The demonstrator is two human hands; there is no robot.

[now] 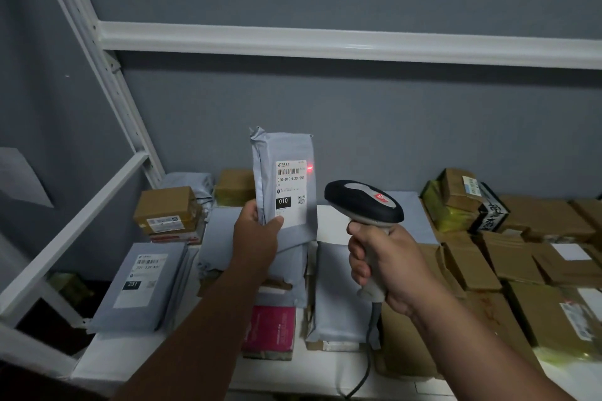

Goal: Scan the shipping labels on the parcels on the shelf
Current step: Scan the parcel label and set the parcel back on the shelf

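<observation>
My left hand (pixel 257 234) grips a grey poly-mailer parcel (pixel 286 146) by its lower left edge and holds it upright above the shelf. Its white shipping label (pixel 291 187) faces me, with a barcode at the top and "010" in a black box. My right hand (pixel 384 265) grips the handle of a grey and black barcode scanner (pixel 363 202), whose head points at the parcel. A red scan dot (pixel 309 168) glows at the label's right edge, just beside the barcode.
The white shelf (pixel 325 368) carries grey mailers, one labelled "231" (pixel 140 286), a pink packet (pixel 270 329), and brown cartons at the back left (pixel 166 208) and all over the right side (pixel 521 257). A white rack post (pixel 97 52) and crossbar (pixel 325 42) frame the space. The scanner cable (pixel 365 374) hangs down.
</observation>
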